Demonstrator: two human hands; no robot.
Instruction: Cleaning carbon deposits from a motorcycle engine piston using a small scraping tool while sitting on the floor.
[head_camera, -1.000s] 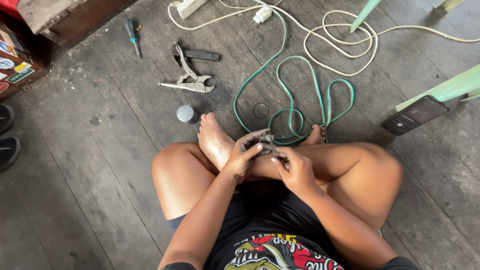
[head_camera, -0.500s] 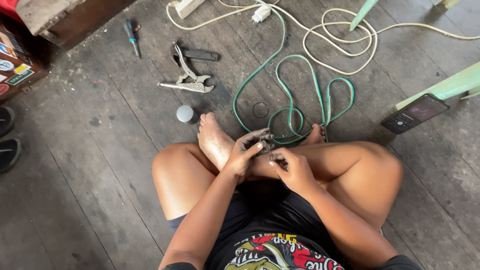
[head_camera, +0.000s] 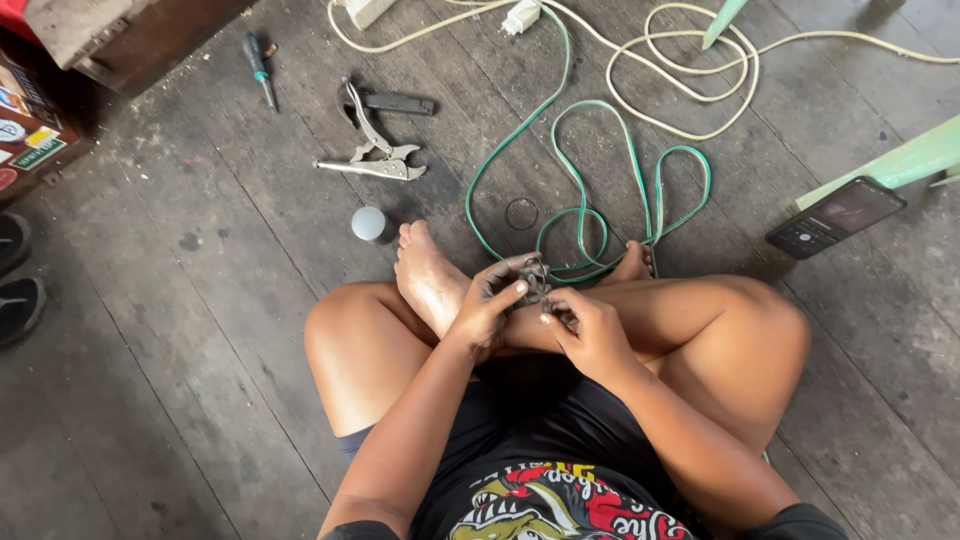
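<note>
Holding steady: your left hand and right hand have barely moved since a second ago; fingers of both pinch the dark plug on the green cord, over your crossed shins; work continues.

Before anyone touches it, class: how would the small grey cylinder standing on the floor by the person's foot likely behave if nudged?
The grey cylinder stands upright on its flat end, so a light push would probably slide or tip it. Once on its round side, it would likely roll across the plank floor, perhaps catching in a gap between boards. It looks small, so probably light.
</note>
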